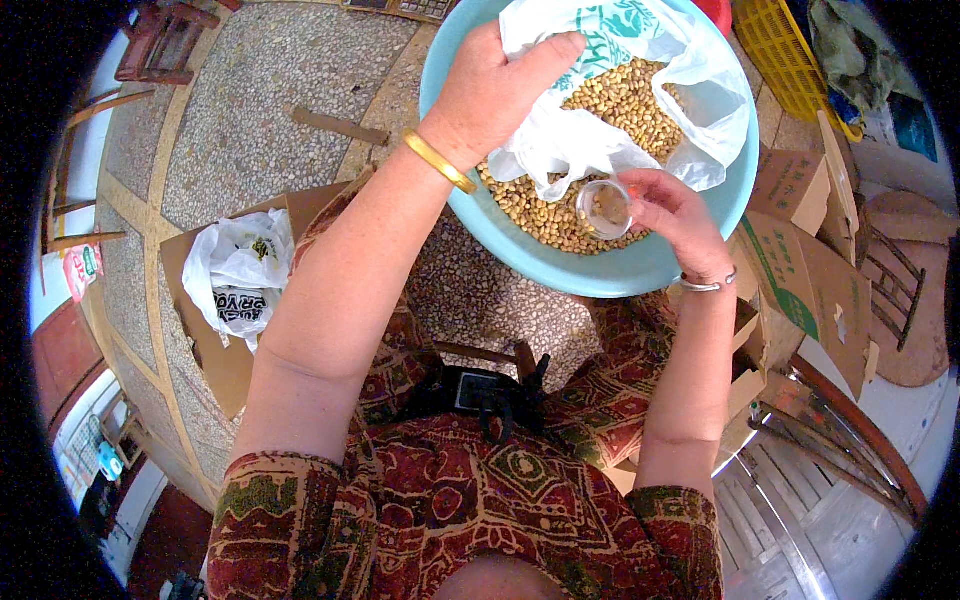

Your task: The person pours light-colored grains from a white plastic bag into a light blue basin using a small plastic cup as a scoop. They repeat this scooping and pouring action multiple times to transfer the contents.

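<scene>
A wide light-blue basin [560, 272] holds many small tan beans [535, 212]. Inside it lies a thin white plastic bag [705, 120] with green print, its mouth spread and more beans within. My left hand [485, 95] is closed on the bag's left edge, thumb on top of the film. A small clear plastic cup [603, 209] is in my right hand [682, 222], gripped by its side between thumb and fingers, low in the basin over the beans. How much the cup contains is hard to make out.
An open cardboard box [218, 375] with a white plastic bag [240, 265] stands at left. More cardboard boxes [800, 260] are at right, below a yellow plastic crate [785, 60]. Behind the basin shows a red rim [715, 12]. A brown strip [340, 127] lies on the speckled floor.
</scene>
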Available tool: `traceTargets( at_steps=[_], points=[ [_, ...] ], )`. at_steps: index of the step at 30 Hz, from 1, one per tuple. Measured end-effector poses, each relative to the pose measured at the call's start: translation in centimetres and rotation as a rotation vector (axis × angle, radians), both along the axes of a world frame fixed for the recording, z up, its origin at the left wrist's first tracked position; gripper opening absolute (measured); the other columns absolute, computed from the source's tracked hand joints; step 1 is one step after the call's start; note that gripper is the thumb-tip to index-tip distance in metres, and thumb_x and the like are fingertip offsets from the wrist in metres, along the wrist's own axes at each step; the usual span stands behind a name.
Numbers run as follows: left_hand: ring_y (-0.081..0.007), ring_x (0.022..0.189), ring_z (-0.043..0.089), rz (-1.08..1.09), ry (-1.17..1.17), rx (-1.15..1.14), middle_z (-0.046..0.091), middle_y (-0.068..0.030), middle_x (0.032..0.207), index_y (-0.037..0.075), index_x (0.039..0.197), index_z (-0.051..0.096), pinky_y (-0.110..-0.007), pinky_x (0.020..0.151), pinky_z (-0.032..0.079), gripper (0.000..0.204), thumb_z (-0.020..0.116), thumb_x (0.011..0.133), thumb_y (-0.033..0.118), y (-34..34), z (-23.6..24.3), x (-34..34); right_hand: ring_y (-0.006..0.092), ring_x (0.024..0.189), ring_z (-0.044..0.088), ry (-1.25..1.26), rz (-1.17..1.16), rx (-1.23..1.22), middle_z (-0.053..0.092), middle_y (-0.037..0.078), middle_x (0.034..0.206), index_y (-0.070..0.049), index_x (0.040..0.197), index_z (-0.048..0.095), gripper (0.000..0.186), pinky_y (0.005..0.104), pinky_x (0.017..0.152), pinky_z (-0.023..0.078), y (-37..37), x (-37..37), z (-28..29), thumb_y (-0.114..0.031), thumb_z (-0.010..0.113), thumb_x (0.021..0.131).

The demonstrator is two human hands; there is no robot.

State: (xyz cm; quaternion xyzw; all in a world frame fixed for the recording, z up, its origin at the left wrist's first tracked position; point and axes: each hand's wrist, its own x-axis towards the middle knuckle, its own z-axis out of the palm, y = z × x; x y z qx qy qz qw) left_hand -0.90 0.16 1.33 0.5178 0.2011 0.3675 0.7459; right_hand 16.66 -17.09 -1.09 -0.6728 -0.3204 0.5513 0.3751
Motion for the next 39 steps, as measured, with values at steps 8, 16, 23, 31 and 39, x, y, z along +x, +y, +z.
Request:
traceTargets(
  at_steps=[8, 16, 23, 31, 39],
  points=[
    [-0.0127, 0.092, 0.053, -0.015, 0.059, 0.022, 0.058, -0.0058, 0.103, -0.003, 0.113, 0.052, -0.027, 0.08, 0.045, 0.028, 0.052, 0.087, 0.009, 0.2, 0.2, -0.3, 0.0096, 0.074, 0.054, -0.001, -0.258, 0.169, 0.059, 0.002, 0.089, -0.004, 0.109, 0.058, 0.039, 0.0229, 0.068, 0.045, 0.3, 1.4, 1.2, -0.024, 0.069, 0.077],
    [-0.0088, 0.082, 0.058, -0.036, 0.061, 0.173, 0.064, -0.003, 0.091, 0.002, 0.102, 0.062, -0.024, 0.07, 0.048, 0.025, 0.06, 0.085, 0.019, 0.2, -0.8, -0.4, 0.0226, 0.097, 0.056, -0.921, -0.239, 0.535, 0.056, 0.011, 0.109, -0.008, 0.108, 0.059, 0.043, 0.0334, 0.085, 0.046, 2.3, 0.0, -0.1, -0.007, 0.073, 0.068],
    [-0.0091, 0.082, 0.057, -0.059, 0.065, 0.273, 0.064, -0.0035, 0.091, 0.001, 0.102, 0.061, -0.025, 0.07, 0.048, 0.026, 0.06, 0.085, 0.02, 0.8, -1.5, -0.6, 0.029, 0.105, 0.05, -1.324, -0.083, 0.712, 0.053, 0.012, 0.114, -0.011, 0.105, 0.06, 0.048, 0.0354, 0.087, 0.043, 3.2, -1.2, 0.7, -0.005, 0.076, 0.06],
    [-0.01, 0.085, 0.056, -0.001, 0.032, 0.218, 0.062, -0.0035, 0.094, -0.001, 0.105, 0.059, -0.025, 0.074, 0.047, 0.026, 0.057, 0.085, 0.016, 0.5, -0.4, -0.2, 0.0246, 0.103, 0.051, -0.907, -0.321, 0.783, 0.052, 0.013, 0.115, -0.008, 0.109, 0.056, 0.049, 0.0321, 0.086, 0.043, 2.0, -1.2, 0.5, -0.006, 0.074, 0.063],
    [-0.0122, 0.086, 0.055, 0.112, 0.077, 0.007, 0.059, -0.0052, 0.098, -0.003, 0.107, 0.056, -0.026, 0.074, 0.046, 0.024, 0.052, 0.087, 0.009, 0.2, -0.5, 0.0, 0.021, 0.085, 0.058, -0.65, 0.2, 0.33, 0.058, 0.008, 0.094, -0.006, 0.101, 0.059, 0.035, 0.0301, 0.074, 0.048, -0.2, -3.1, 0.6, -0.012, 0.069, 0.068]
  ],
)
